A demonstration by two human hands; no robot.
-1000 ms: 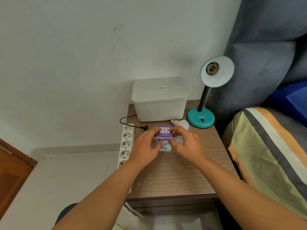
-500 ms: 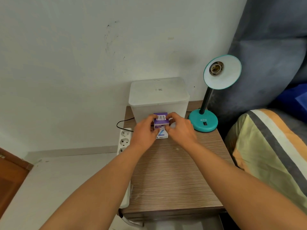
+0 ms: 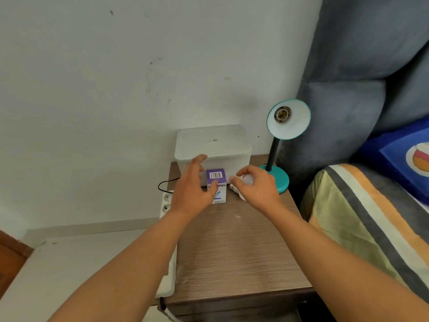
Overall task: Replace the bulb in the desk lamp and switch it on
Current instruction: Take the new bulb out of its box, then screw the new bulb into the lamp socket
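Note:
The teal desk lamp (image 3: 278, 180) stands at the nightstand's back right, its shade tilted towards me and its socket (image 3: 282, 113) empty. A purple and white bulb box (image 3: 216, 178) stands upright in front of the white container. My left hand (image 3: 191, 189) hovers just left of the box with fingers spread and the thumb at its front face. My right hand (image 3: 258, 190) is curled around a white bulb (image 3: 247, 180) right of the box. Under that hand lies a second bulb (image 3: 240, 194), its metal screw base pointing left.
A white lidded container (image 3: 213, 145) sits against the wall. A white power strip (image 3: 165, 204) hangs along the nightstand's (image 3: 232, 252) left edge, with a black cable by it. A bed with a striped blanket (image 3: 371, 224) and a grey headboard (image 3: 343, 101) border the right side.
Both hands held the box before; now it stands on the nightstand and my left hand has let go of it. My right hand has moved right with a bulb.

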